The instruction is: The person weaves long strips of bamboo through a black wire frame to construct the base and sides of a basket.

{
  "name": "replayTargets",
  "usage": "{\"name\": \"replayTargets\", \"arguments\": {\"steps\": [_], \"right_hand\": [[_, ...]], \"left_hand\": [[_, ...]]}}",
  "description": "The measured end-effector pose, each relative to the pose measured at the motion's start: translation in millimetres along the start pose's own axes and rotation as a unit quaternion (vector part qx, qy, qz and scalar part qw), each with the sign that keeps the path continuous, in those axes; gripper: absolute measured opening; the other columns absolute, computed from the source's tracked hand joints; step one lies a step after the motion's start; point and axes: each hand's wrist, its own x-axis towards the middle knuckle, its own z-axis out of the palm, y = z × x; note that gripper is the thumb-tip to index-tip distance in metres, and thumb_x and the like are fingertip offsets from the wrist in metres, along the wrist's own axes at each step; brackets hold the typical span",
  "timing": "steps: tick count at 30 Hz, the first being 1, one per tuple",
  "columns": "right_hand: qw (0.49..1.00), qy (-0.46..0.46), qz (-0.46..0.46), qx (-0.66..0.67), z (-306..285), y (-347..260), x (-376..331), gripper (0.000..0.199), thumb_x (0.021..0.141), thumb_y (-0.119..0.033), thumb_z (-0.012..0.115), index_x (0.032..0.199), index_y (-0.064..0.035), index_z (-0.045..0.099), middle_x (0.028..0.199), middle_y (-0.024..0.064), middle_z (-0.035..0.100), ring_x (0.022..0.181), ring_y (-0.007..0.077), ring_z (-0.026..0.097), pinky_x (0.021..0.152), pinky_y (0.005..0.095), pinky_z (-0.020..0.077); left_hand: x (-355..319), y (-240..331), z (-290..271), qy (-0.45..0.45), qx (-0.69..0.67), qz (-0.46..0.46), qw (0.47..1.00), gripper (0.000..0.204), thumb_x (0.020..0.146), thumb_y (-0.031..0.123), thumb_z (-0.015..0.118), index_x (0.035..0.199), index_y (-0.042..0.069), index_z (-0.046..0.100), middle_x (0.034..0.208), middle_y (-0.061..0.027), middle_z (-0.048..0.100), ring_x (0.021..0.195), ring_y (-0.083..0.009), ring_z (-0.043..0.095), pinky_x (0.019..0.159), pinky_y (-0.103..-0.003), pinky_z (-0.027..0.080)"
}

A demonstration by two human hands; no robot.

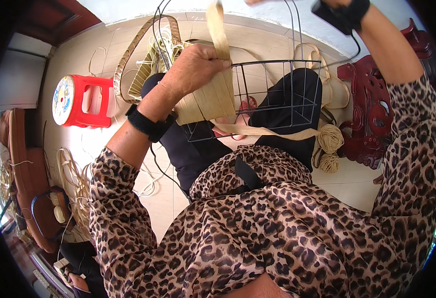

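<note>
Fingers of the left hand (198,64) close on a pale flat strip (217,30) at the upper rim of a black wire frame (282,60). That frame lies over the person's 2 dark-trousered legs (290,94), its left part covered by wrapped strips (205,104). The right hand (256,2), raised, is mostly cut off by the upper edge; I cannot tell its grip. Near the right knee sit 2 cord balls (330,139); a red stool (77,102) stands off left.
</note>
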Motion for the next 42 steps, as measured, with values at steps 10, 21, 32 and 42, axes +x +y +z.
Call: {"name": "replayTargets", "arguments": {"steps": [10,21,32,42], "right_hand": [[0.952,0.108,0.273,-0.09,-53,82,-155,0.03,0.085,-0.022,0.056,0.107,-0.0032,0.06,0.096,0.0115,0.063,0.088,0.0174,0.059,0.08,0.0283,0.0457],[0.954,0.258,-0.049,0.147,97,-36,-93,0.009,0.08,-0.009,0.06,0.084,-0.001,0.063,0.07,0.0077,0.061,0.058,0.0138,0.054,0.053,0.0254,0.042],[0.997,-0.035,-0.063,0.006,21,-13,-27,0.024,0.081,-0.016,0.056,0.095,0.0017,0.062,0.084,0.0124,0.064,0.078,0.0207,0.061,0.073,0.0321,0.0489],[0.878,-0.44,-0.108,0.155,122,0,36,0.023,0.082,-0.021,0.059,0.091,0.0005,0.061,0.081,0.0096,0.063,0.073,0.0185,0.058,0.067,0.0315,0.0477]], "left_hand": [[-36,-26,-1,0.099,0.032,0.043,0.994,0.021,0.083,0.018,0.063,0.084,-0.003,0.065,0.058,0.0031,0.055,0.051,-0.0032,0.048,0.046,-0.021,0.04],[-48,-25,20,0.201,0.115,0.093,0.968,0.022,0.081,0.017,0.065,0.073,-0.004,0.062,0.054,-0.0079,0.057,0.048,-0.0085,0.054,0.047,-0.026,0.044],[-49,-25,38,0.24,0.199,0.213,0.926,0.011,0.079,0.014,0.064,0.086,0.005,0.066,0.064,-0.0123,0.059,0.056,-0.0281,0.06,0.051,-0.032,0.047],[-55,-16,56,0.255,0.197,0.326,0.889,0.011,0.065,0.007,0.062,0.073,0.008,0.054,0.06,-0.005,0.052,0.053,-0.0243,0.056,0.045,-0.035,0.046]]}}
